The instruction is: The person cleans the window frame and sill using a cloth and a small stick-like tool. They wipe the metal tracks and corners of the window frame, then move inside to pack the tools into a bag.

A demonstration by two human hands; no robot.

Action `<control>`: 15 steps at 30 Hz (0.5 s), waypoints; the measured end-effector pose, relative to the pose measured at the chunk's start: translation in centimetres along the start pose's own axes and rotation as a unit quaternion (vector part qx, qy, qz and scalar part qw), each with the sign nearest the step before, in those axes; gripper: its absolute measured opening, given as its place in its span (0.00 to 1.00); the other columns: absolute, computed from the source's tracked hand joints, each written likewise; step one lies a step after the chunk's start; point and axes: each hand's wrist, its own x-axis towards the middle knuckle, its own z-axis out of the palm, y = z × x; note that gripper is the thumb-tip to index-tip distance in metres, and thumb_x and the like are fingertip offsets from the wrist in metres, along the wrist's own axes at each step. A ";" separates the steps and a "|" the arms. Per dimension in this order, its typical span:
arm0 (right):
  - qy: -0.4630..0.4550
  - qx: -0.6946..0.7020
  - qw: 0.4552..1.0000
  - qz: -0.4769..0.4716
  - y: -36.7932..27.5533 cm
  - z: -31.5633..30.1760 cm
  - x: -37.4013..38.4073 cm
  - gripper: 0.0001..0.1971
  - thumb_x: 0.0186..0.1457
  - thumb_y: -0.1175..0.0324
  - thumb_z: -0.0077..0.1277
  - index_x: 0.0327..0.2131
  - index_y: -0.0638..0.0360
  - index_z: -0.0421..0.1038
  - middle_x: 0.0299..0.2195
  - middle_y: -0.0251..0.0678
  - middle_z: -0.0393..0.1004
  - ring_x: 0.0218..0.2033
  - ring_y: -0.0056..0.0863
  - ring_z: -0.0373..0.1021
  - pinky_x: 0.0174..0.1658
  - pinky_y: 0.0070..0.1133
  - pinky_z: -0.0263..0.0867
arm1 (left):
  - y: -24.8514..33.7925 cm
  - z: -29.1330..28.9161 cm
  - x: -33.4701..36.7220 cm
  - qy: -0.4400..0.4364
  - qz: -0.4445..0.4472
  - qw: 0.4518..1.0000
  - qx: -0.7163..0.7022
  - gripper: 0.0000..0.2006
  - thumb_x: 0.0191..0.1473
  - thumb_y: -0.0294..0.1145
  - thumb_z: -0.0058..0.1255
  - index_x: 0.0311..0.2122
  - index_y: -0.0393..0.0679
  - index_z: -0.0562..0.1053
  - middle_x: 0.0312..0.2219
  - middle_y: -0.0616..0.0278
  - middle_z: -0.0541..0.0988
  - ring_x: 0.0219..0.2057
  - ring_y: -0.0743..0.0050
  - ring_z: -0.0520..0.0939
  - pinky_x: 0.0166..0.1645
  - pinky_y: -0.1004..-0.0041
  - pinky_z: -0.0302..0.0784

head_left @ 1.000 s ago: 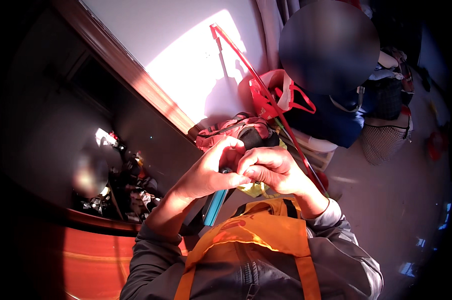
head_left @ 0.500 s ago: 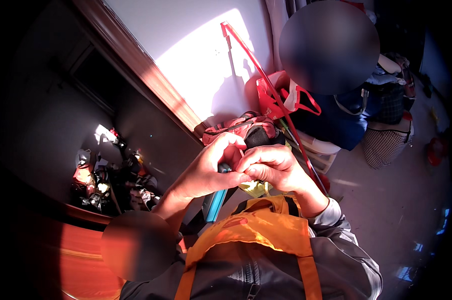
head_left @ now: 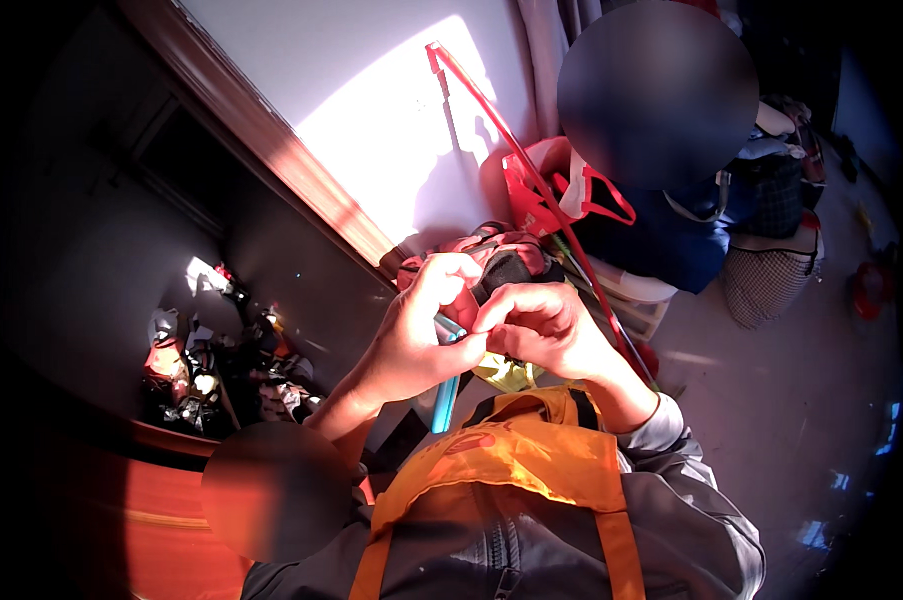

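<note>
My left hand (head_left: 403,345) and my right hand (head_left: 556,335) are raised in front of my chest, their thumbs and fingers meeting. The right thumb and forefinger are pinched near the left thumb tip. Whatever they may hold is too small or hidden to make out. Behind the left hand, below its thumb, a long narrow teal object (head_left: 445,403) shows; its kind is unclear. Over my grey jacket (head_left: 471,540) hangs an orange apron (head_left: 501,450), just below the hands.
A red pole (head_left: 516,145) leans on the white wall (head_left: 371,100). Near it are a red bag (head_left: 531,200), a patterned red bundle (head_left: 466,245) and white plastic drawers (head_left: 636,290). Checked bag (head_left: 771,285) stands right. Shoes and clutter (head_left: 206,380) lie left, past the wooden door frame (head_left: 301,185).
My right fingers have lifted and opened slightly while their tips stay close to my left thumb. The teal object has shifted a little to the right. The view has moved slightly.
</note>
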 end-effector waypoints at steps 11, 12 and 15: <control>0.074 -0.001 0.997 0.031 2.9 -3.1 -0.9 0.09 0.54 0.72 0.55 0.36 0.68 0.72 0.24 0.33 0.72 0.23 0.17 0.66 0.28 0.16 0.61 | -12.3 -1.6 -5.7 0.033 -0.251 0.941 -0.225 0.16 0.46 0.26 0.55 0.42 0.38 0.69 0.27 0.65 0.73 0.28 0.83 0.74 0.32 0.79 0.69; 0.091 0.001 0.995 0.031 3.0 -3.6 -1.2 0.09 0.54 0.71 0.56 0.35 0.67 0.72 0.24 0.33 0.73 0.23 0.17 0.67 0.28 0.16 0.62 | -14.0 -0.4 -7.0 0.061 -0.328 0.929 -0.161 0.14 0.45 0.27 0.55 0.39 0.40 0.70 0.30 0.65 0.75 0.32 0.84 0.74 0.34 0.78 0.69; 0.088 -0.006 0.994 0.063 4.5 -5.0 -1.3 0.06 0.54 0.77 0.53 0.37 0.65 0.73 0.24 0.29 0.73 0.25 0.15 0.67 0.30 0.14 0.62 | -22.9 7.2 -15.4 0.066 -0.422 0.895 -0.132 0.18 0.41 0.34 0.61 0.37 0.39 0.72 0.33 0.63 0.76 0.34 0.76 0.76 0.41 0.74 0.73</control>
